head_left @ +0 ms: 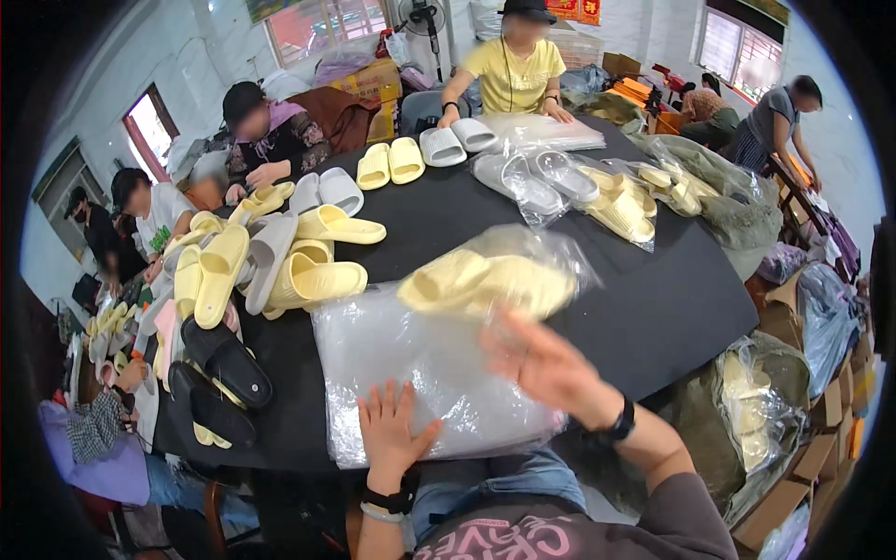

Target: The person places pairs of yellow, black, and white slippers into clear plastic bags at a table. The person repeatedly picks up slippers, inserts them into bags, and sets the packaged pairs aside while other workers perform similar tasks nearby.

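My left hand (390, 437) lies flat with fingers spread on a stack of clear plastic bags (364, 341) at the table's near edge. My right hand (551, 369) is raised over the right part of the stack, blurred by motion, its fingers stretched out. Just beyond its fingertips is a pair of yellow slippers (485, 280) in a clear bag, also blurred. Whether the fingertips touch the bag I cannot tell. Left of the stack, loose yellow slippers (317, 278), grey slippers (271, 261) and black slippers (226, 362) are heaped together.
The black table (653, 308) bears bagged grey slippers (532, 182) and bagged yellow slippers (621, 205) at the far right. Across it, a person in a yellow shirt (518, 79) touches grey slippers. Another person (271, 140) sits far left. Sacks (756, 411) and cartons (812, 457) stand at right.
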The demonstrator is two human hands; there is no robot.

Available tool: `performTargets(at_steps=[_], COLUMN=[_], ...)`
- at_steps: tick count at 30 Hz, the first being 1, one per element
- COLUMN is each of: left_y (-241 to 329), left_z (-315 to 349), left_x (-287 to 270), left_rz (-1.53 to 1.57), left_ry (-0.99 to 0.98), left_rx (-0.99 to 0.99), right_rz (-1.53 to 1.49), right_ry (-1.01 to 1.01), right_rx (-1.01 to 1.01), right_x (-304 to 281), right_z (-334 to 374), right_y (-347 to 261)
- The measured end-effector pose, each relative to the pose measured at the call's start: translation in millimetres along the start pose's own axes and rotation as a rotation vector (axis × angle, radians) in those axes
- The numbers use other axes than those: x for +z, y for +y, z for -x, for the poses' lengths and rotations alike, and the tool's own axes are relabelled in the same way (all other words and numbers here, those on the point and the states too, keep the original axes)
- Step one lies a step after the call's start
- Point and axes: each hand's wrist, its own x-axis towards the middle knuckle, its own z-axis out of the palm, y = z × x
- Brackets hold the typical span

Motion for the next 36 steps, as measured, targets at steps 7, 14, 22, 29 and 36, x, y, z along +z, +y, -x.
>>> performTargets(at_steps=[7, 14, 22, 29, 36], left_y=[-4, -4, -5, -8, 1], left_z=[4, 2, 4, 5, 1], left_x=[2, 1, -1, 2, -7], left_rz=[-0.046, -0.042, -0.026, 0.015, 0.030], left_ry=[0.012, 0.028, 0.004, 0.073, 0.102], left_rx=[-0.001, 0.010, 0.014, 0.011, -0.019], right_rz=[1.028, 1.800, 0.128, 0.004, 0.006], right_ry=[-1.082, 0.421, 0.635, 0.219, 0.013], right_rx=[0.549, -0.114, 0.275, 0.248, 0.135], right_x=[34, -59, -139, -65, 17], right_z=[58, 23, 38, -42, -102], right_y=[2, -81, -70, -73, -53])
